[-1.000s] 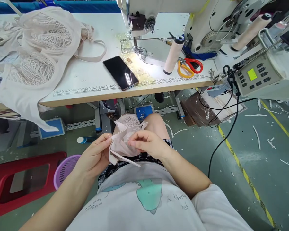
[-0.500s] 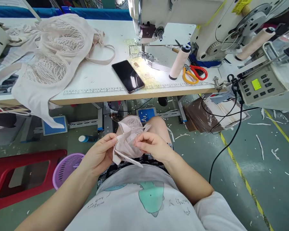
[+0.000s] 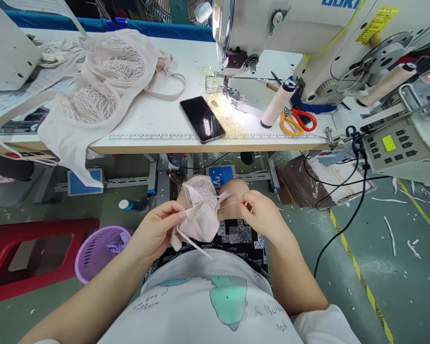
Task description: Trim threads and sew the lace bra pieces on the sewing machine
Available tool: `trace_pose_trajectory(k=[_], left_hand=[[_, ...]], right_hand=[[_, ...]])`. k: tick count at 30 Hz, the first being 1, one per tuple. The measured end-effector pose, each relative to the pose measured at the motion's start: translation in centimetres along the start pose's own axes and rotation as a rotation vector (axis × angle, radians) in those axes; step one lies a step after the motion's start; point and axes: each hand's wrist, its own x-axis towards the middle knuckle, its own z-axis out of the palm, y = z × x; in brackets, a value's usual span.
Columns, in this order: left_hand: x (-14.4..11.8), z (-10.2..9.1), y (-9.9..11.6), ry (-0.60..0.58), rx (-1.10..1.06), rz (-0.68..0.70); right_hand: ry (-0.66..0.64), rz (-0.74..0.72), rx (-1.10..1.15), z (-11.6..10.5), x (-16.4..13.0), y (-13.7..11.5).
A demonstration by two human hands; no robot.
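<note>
Over my lap lies a pale pink lace bra [image 3: 202, 222], partly bunched, with a narrow strap hanging toward my shirt. My left hand [image 3: 162, 227] pinches its left edge between thumb and fingers. To the right, my right hand [image 3: 261, 213] is closed on the end of a thin thread [image 3: 231, 204] that runs taut from the fabric. A second pale lace bra [image 3: 69, 136] lies on the sewing table [image 3: 143, 143], one end drooping over the front edge.
A sewing machine [image 3: 283, 28] stands at the back of the table. Before it are a phone [image 3: 202, 119], a thread cone [image 3: 277, 104] and scissors [image 3: 295, 122]. A purple basket [image 3: 95, 258] and a red stool [image 3: 39, 229] stand on the floor at left.
My right hand has moved right, away from the bra, drawing the thread out. The left hand keeps its pinch. The whole view has shifted slightly.
</note>
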Motion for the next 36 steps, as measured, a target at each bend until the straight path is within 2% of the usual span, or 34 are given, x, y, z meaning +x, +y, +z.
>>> trace_pose_trajectory(k=[4,9,14,27,30,33,36], left_hand=[[0.1,-0.3,-0.1,0.028,-0.003,0.031],[0.3,-0.6,-0.2,0.069,-0.019,0.058],[0.2,-0.5,-0.1,0.043,-0.013,0.040],[-0.3,-0.4,-0.1,0.023,-0.021,-0.015],[-0.2,-0.7,0.1,0.039,-0.018,-0.017],[0.3,-1.0,0.1,0.067,-0.019,-0.023],[1.3,-0.8,-0.4,0.072,-0.028,-0.070]], right_hand=[[-0.050,-0.039,0.069,-0.5,-0.5,0.1],[-0.191,-0.157,0.243,-0.3,-1.2,1.3],[-0.165,-0.032,0.126,-0.1,-1.3,2.1],[-0.193,-0.009,0.088,-1.0,-1.7,2.9],[-0.187,-0.090,0.309,-1.2,-1.9,3.1],[-0.076,-0.141,0.727,-0.7,-2.0,3.1],[0.032,-0.092,1.129,0.4,-1.8,2.6]])
